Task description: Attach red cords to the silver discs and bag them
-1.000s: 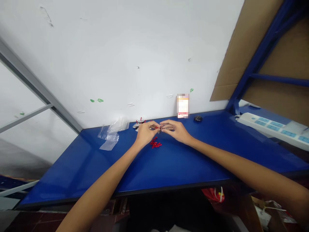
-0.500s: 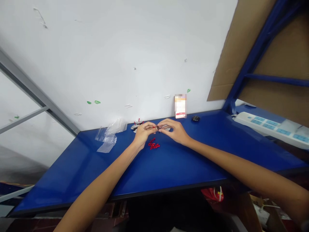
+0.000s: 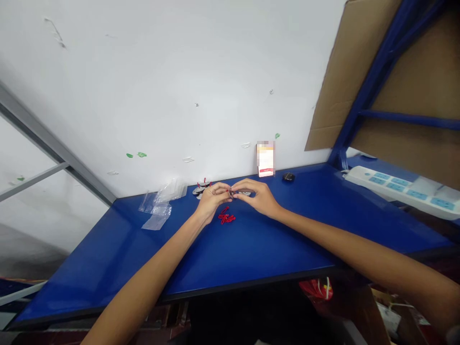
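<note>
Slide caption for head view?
Left hand and right hand hold a small object near red cords on a blue table.

The wall (image 3: 158, 67) is bright; below the desk (image 3: 273, 249), dim.

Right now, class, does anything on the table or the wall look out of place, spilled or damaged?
The wall looks marked: green patches and pale scuffs interrupt its plain white surface. Plastic bags lie loosely bunched left of the left hand, looking untidy. No spill shows on the table. The held piece is too small to judge.
</note>
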`<state>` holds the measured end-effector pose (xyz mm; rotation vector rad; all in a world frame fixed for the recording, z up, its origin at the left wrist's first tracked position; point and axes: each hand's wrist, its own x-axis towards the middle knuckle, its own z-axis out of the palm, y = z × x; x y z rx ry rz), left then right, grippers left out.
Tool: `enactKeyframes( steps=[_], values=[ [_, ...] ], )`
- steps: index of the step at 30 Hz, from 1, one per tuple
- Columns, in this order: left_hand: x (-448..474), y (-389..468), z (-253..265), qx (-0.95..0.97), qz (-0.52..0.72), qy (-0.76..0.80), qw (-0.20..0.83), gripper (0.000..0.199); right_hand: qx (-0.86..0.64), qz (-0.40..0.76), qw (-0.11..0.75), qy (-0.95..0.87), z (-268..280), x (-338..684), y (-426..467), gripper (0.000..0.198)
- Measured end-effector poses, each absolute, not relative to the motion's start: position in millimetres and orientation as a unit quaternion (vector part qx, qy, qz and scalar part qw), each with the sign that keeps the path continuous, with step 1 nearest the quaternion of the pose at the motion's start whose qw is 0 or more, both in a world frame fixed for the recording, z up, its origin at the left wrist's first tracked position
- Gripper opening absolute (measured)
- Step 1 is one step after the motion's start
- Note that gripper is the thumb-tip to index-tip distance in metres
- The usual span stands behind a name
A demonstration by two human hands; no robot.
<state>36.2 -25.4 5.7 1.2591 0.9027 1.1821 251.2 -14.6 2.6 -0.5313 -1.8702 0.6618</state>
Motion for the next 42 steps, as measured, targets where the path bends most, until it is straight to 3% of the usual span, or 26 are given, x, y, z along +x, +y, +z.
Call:
enactKeyframes(
  steps=[7, 24, 32, 35, 39, 42],
  values=[
    [34, -23, 5, 0.567, 0.497, 0.408, 0.515, 0.035, -0.221, 0.314, 0.521, -0.762, -2, 249, -15, 0.024],
    [50, -30, -5, 0.487, 0.524, 0.360, 0.599, 0.043, -0.234, 0.344, 0.498, -0.761, -8, 255, 7, 0.021],
    [48, -28, -10, 0.504, 0.479, 0.357, 0.624, 0.039, -0.226, 0.105, 0.403, -0.881, 7, 270, 4, 0.010],
    [44, -27, -5, 0.582, 0.482, 0.388, 0.528, 0.039, -0.255, 0.065, 0.369, -0.891, 12, 273, 4, 0.007],
    [43, -29, 3, 0.757, 0.434, 0.394, 0.288, 0.028, -0.232, 0.149, 0.374, -0.885, 17, 269, 1, 0.002],
    [44, -30, 4, 0.799, 0.395, 0.401, 0.212, 0.018, -0.214, 0.165, 0.392, -0.879, 20, 265, 0, 0.004]
  ],
)
